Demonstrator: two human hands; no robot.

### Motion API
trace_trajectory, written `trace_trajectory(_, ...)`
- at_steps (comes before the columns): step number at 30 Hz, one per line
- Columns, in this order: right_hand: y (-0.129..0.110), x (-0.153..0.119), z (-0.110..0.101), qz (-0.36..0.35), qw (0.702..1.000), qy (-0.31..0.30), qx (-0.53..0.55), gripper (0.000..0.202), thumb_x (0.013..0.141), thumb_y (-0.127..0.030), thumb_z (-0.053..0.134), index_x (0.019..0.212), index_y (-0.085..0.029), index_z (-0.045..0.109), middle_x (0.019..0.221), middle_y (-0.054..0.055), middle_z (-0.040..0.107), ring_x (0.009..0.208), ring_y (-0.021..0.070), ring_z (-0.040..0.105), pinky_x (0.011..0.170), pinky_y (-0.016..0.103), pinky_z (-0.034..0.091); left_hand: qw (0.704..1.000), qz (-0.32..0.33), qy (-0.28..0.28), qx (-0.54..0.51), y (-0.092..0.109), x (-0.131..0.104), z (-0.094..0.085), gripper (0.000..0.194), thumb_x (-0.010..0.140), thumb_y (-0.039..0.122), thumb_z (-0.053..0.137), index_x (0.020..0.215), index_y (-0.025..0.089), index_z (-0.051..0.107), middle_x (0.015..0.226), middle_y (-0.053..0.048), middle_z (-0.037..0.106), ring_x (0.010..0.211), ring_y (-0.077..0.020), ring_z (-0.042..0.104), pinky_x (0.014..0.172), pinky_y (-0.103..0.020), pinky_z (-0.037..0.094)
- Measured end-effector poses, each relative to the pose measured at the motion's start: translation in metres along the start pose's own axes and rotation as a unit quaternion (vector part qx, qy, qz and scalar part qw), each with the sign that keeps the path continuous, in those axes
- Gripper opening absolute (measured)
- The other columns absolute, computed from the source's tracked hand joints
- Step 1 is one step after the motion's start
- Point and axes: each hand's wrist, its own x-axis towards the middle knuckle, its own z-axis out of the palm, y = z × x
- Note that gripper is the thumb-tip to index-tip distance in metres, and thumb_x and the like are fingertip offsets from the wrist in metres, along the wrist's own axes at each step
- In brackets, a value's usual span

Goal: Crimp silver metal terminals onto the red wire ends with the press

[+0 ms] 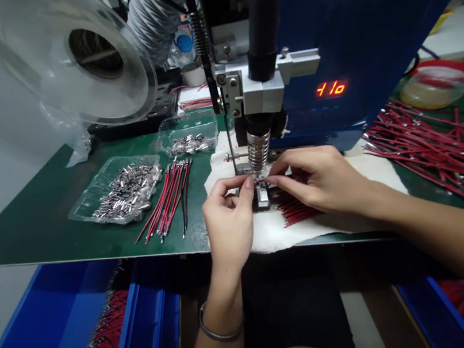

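At mach. (322,47); wire (261,180) btwn LH (230,218) & RH (324,180)

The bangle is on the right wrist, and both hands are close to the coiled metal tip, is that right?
Not quite: the head view shows the bangle on the left wrist, not the right. The left hand and right hand are indeed close to the coiled metal tip.

Blue mach. (319,39): red nos. (331,88), part-legible

Red wire (261,180) mostly hidden by hands (228,215) (324,180)
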Motion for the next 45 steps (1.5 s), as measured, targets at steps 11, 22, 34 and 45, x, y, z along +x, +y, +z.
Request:
trace_trajectory(11,-0.0044,0.0017,0.0017,0.033,0.999,0.01,0.014,0.009,0.085,-0.022,0.062,0.08,-0.015,0.064,0.075,0.001,0.066,0.064,0.0105,0.058,0.061,0.022,0.04,1.0,0.005,0.0,-0.007,0.0017,-0.0009,0.0004,0.025,0.081,0.037,0.068,0.09,0.013,0.066,0.067,-0.001,0.059,0.063,-0.0111,0.058,0.059,-0.019,0.046)
trace_trajectory(22,-0.0076,0.0003,0.0024,0.075,0.997,0.022,0.022,0.009,0.085,-0.022,0.063,0.08,-0.015,0.066,0.072,0.0,0.066,0.06,0.0093,0.056,0.057,0.022,0.039,0.999,-0.025,0.003,-0.02,0.0028,-0.0022,0.0004,0.024,0.08,0.037,0.069,0.089,0.015,0.067,0.063,0.0,0.056,0.046,-0.0034,0.035,0.044,-0.016,0.03)
trace_trajectory(34,-0.0074,0.0008,0.0018,0.061,0.997,0.015,0.039,0.008,0.082,-0.02,0.065,0.076,-0.016,0.066,0.068,0.0,0.065,0.056,0.009,0.054,0.053,0.022,0.038,0.999,-0.031,0.008,-0.013,0.0045,-0.0023,-0.0003,0.022,0.08,0.036,0.069,0.09,0.016,0.069,0.063,0.0,0.056,0.046,-0.0045,0.037,0.044,-0.017,0.031)
trace_trajectory(45,-0.0093,0.0001,0.0032,0.081,0.996,0.027,0.027,0.011,0.083,-0.023,0.065,0.076,-0.016,0.067,0.067,-0.001,0.066,0.056,0.0089,0.056,0.055,0.022,0.039,1.0,-0.025,0.011,-0.003,0.0053,-0.0021,-0.0002,0.023,0.08,0.037,0.069,0.09,0.016,0.069,0.067,-0.001,0.059,0.047,-0.0046,0.04,0.046,-0.017,0.035)
